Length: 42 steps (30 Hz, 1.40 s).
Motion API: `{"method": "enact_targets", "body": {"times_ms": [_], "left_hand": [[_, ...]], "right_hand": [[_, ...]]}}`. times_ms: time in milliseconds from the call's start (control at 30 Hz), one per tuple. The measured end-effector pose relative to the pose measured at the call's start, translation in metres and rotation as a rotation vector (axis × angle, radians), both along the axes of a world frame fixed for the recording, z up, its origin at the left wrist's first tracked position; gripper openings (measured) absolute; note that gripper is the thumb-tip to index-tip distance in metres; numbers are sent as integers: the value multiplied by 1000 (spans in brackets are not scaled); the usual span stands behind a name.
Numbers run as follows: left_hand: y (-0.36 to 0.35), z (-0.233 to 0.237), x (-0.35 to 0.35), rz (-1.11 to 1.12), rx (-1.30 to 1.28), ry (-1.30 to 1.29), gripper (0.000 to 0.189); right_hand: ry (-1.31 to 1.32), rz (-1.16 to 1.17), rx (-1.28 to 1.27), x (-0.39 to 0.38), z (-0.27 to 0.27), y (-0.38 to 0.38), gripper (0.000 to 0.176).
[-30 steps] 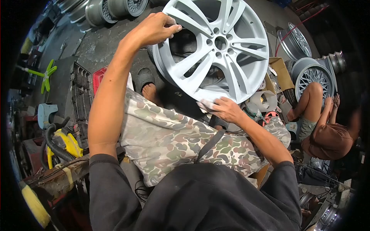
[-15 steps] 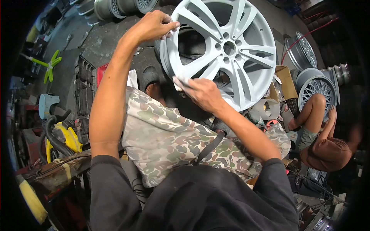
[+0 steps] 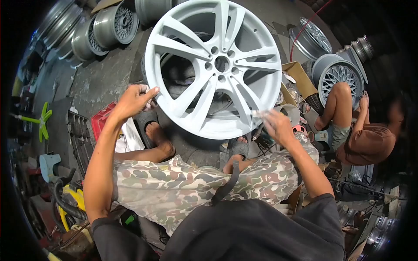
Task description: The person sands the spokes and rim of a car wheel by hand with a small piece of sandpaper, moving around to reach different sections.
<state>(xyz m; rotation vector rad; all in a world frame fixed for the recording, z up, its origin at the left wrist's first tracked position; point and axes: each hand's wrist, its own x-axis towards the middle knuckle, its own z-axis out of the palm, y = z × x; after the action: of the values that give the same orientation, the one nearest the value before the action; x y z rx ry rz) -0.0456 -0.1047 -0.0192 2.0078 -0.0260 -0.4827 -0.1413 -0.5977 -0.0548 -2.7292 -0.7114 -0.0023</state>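
A large pale grey-white alloy wheel (image 3: 202, 85) with paired spokes is in front of me, its face turned up towards me. At its left edge, my left hand (image 3: 136, 101) is closed on the rim, thumb at the edge and fingers curled. My right hand (image 3: 278, 127) is at the lower right of the rim, somewhat blurred, with its fingers pressed together. A small whitish piece (image 3: 256, 114) shows at those fingertips; its kind cannot be made out. Pale dust coats the fingers of both hands.
Mesh-spoked wheels (image 3: 115, 26) stand at the upper left. Another person (image 3: 368, 137) sits at right beside a mesh wheel (image 3: 342, 82). A cardboard box (image 3: 300, 78) is right of my wheel. A red tray (image 3: 102, 124) and a green star-shaped piece (image 3: 42, 122) are at left.
The view has shifted, so the wheel appears lower and further left. My right hand has moved from the wheel's lower left edge to its lower right. My left hand stays at the left edge.
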Motion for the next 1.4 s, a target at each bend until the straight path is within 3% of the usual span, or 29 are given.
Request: {"method": "enact_targets", "body": {"times_ms": [67,167,233,300,400,500,533,633,700,833,900,967,1033,1067,1133,1167,1233,1400], "left_hand": [[-7,-7,0,41,51,-29,50],[-20,-22,-2,165,66,-45,64],[-26,-34,-4,192,219,-231,74],[-33,-36,-5,257,264,-282,79],[-37,-32,1,264,382,-248,85],[-39,-34,9,289,368,-292,84],[-39,-36,15,300,403,-325,83],[-34,-39,56,307,422,-432,82],[-37,-16,87,275,515,-468,81],[-53,7,137,379,512,-448,81],[-54,14,141,387,532,-447,82],[-53,16,138,364,511,-470,81],[-48,15,138,327,509,-447,79],[-50,14,133,340,515,-432,79],[-55,18,125,395,441,-579,73],[-54,23,122,407,446,-577,73],[-52,30,111,325,476,-522,66],[-59,19,110,344,503,-587,56]], "right_hand": [[-157,-245,101,24,4,0,24],[-208,-411,201,55,-59,-15,24],[-73,-498,390,62,-77,0,31],[42,-568,420,71,-76,0,37],[145,-599,464,84,-89,-5,44],[105,-733,379,81,-90,9,47],[39,-684,378,80,-92,9,50],[137,-705,455,74,-85,16,51],[134,-701,463,68,-95,20,51],[154,-615,568,48,-84,37,47],[288,-602,556,43,-73,37,40],[260,-522,592,46,-64,32,33],[-128,-275,427,53,-28,47,28],[-113,-260,426,54,-15,55,28],[-213,173,210,57,0,72,28],[-213,187,213,57,0,74,28],[-139,382,-100,52,3,75,25],[-200,306,-292,122,-4,87,26]]}}
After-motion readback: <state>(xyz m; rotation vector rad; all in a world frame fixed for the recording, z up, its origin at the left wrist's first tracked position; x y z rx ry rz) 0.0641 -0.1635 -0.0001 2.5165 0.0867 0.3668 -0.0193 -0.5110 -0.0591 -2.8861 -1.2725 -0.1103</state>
